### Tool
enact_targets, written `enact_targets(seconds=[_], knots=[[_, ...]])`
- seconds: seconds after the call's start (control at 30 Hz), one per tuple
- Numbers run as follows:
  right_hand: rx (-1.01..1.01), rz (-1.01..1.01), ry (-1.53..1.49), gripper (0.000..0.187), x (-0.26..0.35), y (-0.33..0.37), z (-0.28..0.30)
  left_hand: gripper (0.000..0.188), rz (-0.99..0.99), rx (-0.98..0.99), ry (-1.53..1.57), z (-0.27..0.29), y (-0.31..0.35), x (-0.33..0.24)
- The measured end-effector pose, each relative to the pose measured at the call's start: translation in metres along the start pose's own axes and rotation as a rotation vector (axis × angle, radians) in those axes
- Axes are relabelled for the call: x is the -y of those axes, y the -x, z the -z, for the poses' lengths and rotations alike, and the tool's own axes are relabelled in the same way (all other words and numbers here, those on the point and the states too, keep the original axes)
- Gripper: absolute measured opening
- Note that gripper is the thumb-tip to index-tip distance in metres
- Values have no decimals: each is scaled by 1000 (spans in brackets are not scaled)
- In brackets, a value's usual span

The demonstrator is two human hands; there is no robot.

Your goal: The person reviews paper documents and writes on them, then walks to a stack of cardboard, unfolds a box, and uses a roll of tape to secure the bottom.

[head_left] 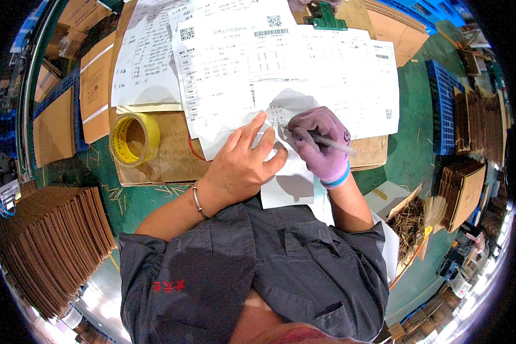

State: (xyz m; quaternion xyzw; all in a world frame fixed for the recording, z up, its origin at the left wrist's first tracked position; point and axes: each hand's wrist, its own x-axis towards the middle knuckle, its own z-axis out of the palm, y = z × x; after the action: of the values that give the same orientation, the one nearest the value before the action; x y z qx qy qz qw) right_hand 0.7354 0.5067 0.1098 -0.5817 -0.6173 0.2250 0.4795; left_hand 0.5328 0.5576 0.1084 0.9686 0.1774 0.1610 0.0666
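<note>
My right hand [320, 140], in a purple glove, is closed round a slim, pale pen [339, 147]. Its tip meets a small white slip of paper [288, 192] beside a few handwritten lines. Bare and with a bangle at the wrist, my left hand [241, 166] lies with fingers spread, steadying the slip's left side. Underneath and beyond are printed forms [229, 63] with tables and codes. More sheets lie to the right, and a handwritten sheet [146, 69] to the left. A green clip [325, 17] sits at the papers' far edge.
A yellow tape roll [154, 137] rests on the cardboard-covered worktop [172, 163] at left. Stacked cardboard [57, 246] stands at lower left, with more cardboard [463, 192] at right. Blue plastic pallets [441, 109] and a box of scraps [406, 232] are on the right.
</note>
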Motion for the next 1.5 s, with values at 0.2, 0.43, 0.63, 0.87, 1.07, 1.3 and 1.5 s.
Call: enact_targets(seconds=[0.2,0.43,0.63,0.87,1.07,1.3,1.5], knots=[[-20,-80,-149,15,-3,3,3,22,7,-18,2,3,-2,-1],[-8,-60,-75,14,-1,1,4,26,32,10,-61,2,3,-3],[-29,80,-63,10,-4,-2,2,27,27,-15,-99,2,3,-4],[-60,89,5,11,-8,1,-2,29,28,-7,-91,4,3,-4],[-52,65,9,11,-7,1,-2,28,33,-11,-86,2,3,-4],[-66,27,-42,14,-5,1,0,29,32,-4,-93,1,4,-4],[-54,7,-18,14,-4,2,1,29,31,-1,-97,3,3,-4]])
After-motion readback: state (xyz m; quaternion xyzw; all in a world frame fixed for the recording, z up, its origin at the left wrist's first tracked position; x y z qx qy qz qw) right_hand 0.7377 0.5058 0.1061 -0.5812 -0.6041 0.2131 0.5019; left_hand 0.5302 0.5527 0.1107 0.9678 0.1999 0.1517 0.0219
